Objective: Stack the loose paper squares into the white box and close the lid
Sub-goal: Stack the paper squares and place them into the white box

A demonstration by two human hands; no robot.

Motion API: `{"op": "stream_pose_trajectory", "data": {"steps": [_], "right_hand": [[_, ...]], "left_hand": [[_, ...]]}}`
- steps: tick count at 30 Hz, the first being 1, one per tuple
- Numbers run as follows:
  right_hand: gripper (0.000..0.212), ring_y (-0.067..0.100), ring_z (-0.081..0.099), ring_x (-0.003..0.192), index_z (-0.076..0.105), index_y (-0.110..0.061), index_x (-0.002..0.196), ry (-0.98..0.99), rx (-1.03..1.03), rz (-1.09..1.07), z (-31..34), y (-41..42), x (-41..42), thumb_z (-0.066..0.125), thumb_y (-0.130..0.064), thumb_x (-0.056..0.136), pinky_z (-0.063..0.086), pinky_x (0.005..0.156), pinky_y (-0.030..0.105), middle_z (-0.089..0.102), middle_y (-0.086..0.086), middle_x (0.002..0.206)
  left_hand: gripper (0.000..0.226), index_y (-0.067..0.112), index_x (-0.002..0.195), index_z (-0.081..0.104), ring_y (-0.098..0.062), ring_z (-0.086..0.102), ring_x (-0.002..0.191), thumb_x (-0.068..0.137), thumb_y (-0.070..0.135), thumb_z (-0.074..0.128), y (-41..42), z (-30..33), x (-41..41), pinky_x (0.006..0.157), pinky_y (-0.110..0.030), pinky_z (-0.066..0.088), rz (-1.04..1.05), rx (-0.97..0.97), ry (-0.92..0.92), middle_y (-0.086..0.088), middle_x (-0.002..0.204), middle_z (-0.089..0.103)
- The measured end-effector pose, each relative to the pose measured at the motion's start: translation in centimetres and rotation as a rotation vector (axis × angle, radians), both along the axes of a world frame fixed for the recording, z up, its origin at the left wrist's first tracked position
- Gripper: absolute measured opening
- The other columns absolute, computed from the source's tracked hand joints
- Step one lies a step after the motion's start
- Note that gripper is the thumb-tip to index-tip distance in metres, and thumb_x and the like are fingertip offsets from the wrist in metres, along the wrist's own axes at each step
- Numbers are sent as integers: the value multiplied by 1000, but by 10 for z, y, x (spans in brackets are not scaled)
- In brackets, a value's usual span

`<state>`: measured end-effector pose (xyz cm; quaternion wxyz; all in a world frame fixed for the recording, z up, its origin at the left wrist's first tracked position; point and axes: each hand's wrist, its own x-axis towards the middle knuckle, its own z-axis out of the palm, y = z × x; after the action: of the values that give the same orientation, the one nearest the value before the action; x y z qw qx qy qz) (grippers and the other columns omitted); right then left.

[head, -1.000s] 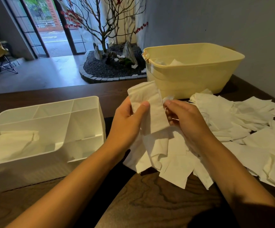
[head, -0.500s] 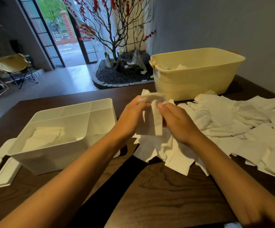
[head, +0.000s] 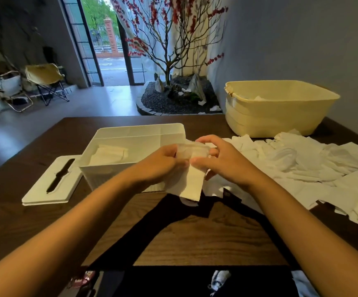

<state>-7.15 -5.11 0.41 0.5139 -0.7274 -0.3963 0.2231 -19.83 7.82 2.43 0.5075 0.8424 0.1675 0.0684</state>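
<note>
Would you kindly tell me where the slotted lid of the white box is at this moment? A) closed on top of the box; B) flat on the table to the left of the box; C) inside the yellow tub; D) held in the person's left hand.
B: the slotted lid lies flat on the table just left of the open white box, while both hands hold a paper square.

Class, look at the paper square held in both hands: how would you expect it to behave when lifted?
Probably floppy: the paper square droops below the left hand and right hand. Likely very light, since a pinch holds it. Its crumpled top suggests it creases easily.
</note>
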Motion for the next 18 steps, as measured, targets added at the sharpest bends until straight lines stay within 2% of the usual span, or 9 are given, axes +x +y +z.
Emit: {"op": "stream_pose_trajectory", "data": {"steps": [3, 4, 6, 8, 10, 11, 13, 15, 18], "right_hand": [[45, 9, 64, 73, 61, -19, 120, 23, -33, 41, 0, 9, -14, 74, -1, 82, 53, 55, 23, 67, 9, 100], [43, 11, 64, 76, 62, -18, 119, 21, -34, 35, -1, 10, -18, 72, 2, 81, 54, 56, 23, 67, 11, 100], [39, 15, 64, 79, 65, -17, 113, 22, -35, 4, -4, 11, -25, 69, 4, 81, 55, 60, 24, 68, 12, 101], [35, 18, 66, 86, 66, -19, 108, 59, -25, -49, -10, 11, -28, 67, 4, 81, 56, 64, 25, 69, 10, 102], [32, 22, 67, 95, 67, -20, 105, 178, -7, -121, -15, 11, -30, 63, 4, 84, 57, 73, 31, 69, 8, 105], [31, 23, 66, 98, 66, -21, 103, 270, 3, -161, -17, 11, -30, 62, 4, 86, 58, 76, 34, 69, 7, 107], [30, 23, 66, 100, 63, -19, 106, 469, 48, -213, -20, 10, -28, 57, 6, 90, 59, 75, 35, 68, 8, 111], [32, 24, 65, 100, 61, -13, 112, 636, 113, -252, -22, 9, -24, 53, 10, 92, 58, 74, 35, 68, 10, 110], [42, 31, 64, 105, 58, -8, 123, 817, 161, -302, -23, 7, -18, 50, 15, 89, 59, 78, 39, 65, 15, 113]], "left_hand": [[27, 31, 115, 59, 0, 64, 89, 97, 10, 59, 3, -14, -16, 74, -17, 51, -11, -7, -7, 7, 101, 66], [35, 29, 124, 56, -5, 64, 100, 94, 11, 62, 5, -21, -20, 82, -23, 53, 4, -17, -5, 5, 110, 67], [42, 28, 128, 51, -15, 62, 114, 92, 13, 67, 7, -37, -28, 95, -36, 55, 34, -15, -2, 3, 122, 65], [40, 29, 126, 47, -13, 58, 120, 93, 18, 67, 7, -51, -36, 95, -30, 54, 26, 27, -36, 8, 127, 60], [43, 33, 130, 40, -9, 56, 115, 95, 24, 65, 4, -58, -46, 83, -17, 49, 33, 98, -78, 13, 123, 54], [49, 35, 134, 36, -7, 57, 109, 95, 27, 64, 2, -60, -50, 81, -15, 48, 53, 144, -94, 15, 120, 51], [64, 37, 143, 29, -9, 58, 107, 92, 30, 66, 0, -62, -57, 87, -23, 49, 107, 264, -154, 13, 120, 50], [76, 40, 149, 26, -14, 53, 117, 87, 28, 69, -3, -62, -60, 95, -29, 47, 75, 438, -213, 6, 132, 49], [86, 44, 153, 21, -18, 43, 129, 85, 31, 72, -5, -64, -52, 96, -29, 47, 14, 720, -223, 0, 146, 36]]}}
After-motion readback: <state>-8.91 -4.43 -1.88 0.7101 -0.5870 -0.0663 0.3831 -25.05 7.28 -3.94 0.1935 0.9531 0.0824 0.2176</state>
